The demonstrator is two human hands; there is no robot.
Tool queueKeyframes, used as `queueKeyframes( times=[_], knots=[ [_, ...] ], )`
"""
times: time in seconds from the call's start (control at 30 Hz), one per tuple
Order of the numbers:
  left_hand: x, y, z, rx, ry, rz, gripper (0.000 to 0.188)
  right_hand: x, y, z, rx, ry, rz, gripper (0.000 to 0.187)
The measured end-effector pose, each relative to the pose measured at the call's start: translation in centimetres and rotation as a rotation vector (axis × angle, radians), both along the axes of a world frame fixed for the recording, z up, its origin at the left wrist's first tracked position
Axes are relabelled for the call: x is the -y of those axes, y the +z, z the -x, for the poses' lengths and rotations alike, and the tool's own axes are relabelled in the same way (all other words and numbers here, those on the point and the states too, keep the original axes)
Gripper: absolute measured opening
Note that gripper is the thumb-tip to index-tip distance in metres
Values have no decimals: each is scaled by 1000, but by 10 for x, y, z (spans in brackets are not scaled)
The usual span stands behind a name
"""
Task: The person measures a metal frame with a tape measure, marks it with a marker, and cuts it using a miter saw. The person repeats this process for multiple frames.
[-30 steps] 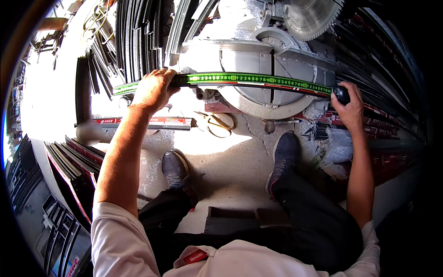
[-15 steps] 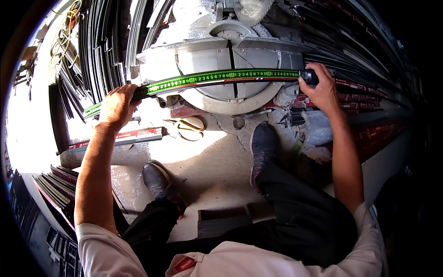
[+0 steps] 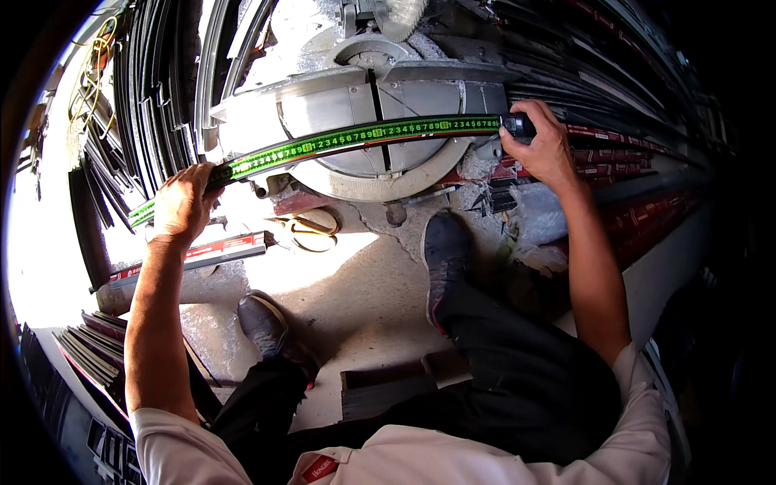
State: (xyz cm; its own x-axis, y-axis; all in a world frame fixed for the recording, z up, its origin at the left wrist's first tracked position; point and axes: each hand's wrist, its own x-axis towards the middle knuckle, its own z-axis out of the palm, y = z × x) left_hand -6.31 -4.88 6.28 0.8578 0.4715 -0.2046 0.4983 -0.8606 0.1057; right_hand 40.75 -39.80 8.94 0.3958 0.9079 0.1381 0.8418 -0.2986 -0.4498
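Observation:
A bright green tape measure blade [image 3: 356,137] stretches across in front of me, over the miter saw's round table [image 3: 339,167]. My right hand [image 3: 543,145] is closed around the black tape measure case [image 3: 517,125] at the blade's right end. On the left, my left hand [image 3: 184,204] grips the blade, its fingers wrapped over it; a short green length sticks out beyond the hand. A thin dark strip seems to run along the blade's lower edge; whether it is a separate piece I cannot tell.
Scissors with yellow handles [image 3: 311,229] lie on the floor near a red-and-white labelled bar [image 3: 226,246]. Long dark profiles [image 3: 149,97] stand at the left, more red-wrapped ones [image 3: 606,166] at the right. Clear plastic wrap [image 3: 537,214] lies beside my right shoe [image 3: 446,250]. The saw blade [image 3: 400,16] is at the top.
The view has shifted, so the saw and both hands sit slightly further left in the picture. Both hands keep their hold, and the tape stays stretched between them.

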Motion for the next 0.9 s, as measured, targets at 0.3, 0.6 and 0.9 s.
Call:
queueKeyframes(
  times=[0.3,0.6,0.9],
  knots=[
    [-13,-4,23,33,-3,-60,38,-8,-1,15,-32,36,-7,36],
    [-44,-17,78,56,27,-117,42,-39,-3,42,-65,151,-42,36],
    [-43,-15,78,4,91,-136,43,-48,-4,44,-91,171,29,37]
  ],
)
